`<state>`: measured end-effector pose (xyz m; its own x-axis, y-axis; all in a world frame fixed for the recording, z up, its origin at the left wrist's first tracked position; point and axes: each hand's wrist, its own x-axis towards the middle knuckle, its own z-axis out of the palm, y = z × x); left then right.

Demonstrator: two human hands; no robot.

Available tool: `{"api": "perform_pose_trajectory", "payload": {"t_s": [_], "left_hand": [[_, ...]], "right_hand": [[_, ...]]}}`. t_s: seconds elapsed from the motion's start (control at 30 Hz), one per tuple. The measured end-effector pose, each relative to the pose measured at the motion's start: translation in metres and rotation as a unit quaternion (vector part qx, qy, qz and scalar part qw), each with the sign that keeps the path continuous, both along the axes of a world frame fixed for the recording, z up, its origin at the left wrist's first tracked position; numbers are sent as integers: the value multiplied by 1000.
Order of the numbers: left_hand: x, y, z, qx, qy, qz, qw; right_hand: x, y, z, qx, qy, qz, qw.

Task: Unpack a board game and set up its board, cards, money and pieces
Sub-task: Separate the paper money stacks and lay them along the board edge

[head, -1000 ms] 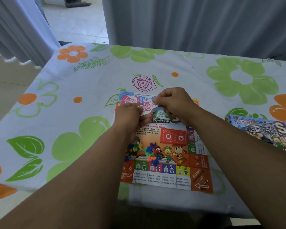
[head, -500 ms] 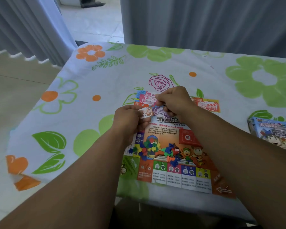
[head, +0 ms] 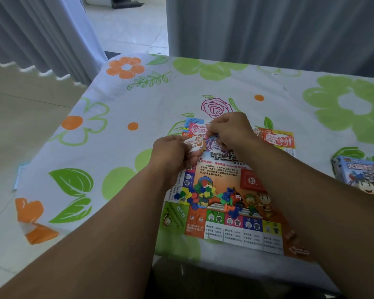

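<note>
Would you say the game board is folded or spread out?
Spread: the game board lies flat on the tablecloth, squares showing.

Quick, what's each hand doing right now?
Left hand: closed, pinching a white banknote.
Right hand: closed, pinching a purple banknote.

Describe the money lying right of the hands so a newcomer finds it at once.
Start at the game board on the flowered tablecloth. At its far right corner, beside the right hand, lie the orange-red banknotes. Unlike the pink note and purple note at that hand, they lie apart, untouched.
</note>
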<state>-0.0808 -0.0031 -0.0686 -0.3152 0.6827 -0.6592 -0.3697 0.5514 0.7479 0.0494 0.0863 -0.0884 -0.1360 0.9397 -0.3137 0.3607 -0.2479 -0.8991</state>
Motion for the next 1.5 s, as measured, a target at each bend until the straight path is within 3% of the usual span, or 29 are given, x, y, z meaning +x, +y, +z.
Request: {"api": "perform_pose_trajectory", "payload": {"t_s": [0.13, 0.27, 0.97, 1.23, 1.5], "left_hand": [[5, 1, -1, 35, -2, -7, 999], [11, 3, -2, 60, -2, -14, 998], [51, 16, -8, 96, 2, -59, 994], [57, 19, -12, 89, -10, -64, 994], [62, 22, -11, 70, -34, -46, 996]], "right_hand": [[10, -4, 7, -30, 53, 73, 996], [21, -9, 9, 3, 22, 116, 993], [69, -1, 13, 8, 37, 56, 998], [90, 11, 8, -12, 17, -124, 992], [93, 16, -5, -13, -70, -138, 988]]}}
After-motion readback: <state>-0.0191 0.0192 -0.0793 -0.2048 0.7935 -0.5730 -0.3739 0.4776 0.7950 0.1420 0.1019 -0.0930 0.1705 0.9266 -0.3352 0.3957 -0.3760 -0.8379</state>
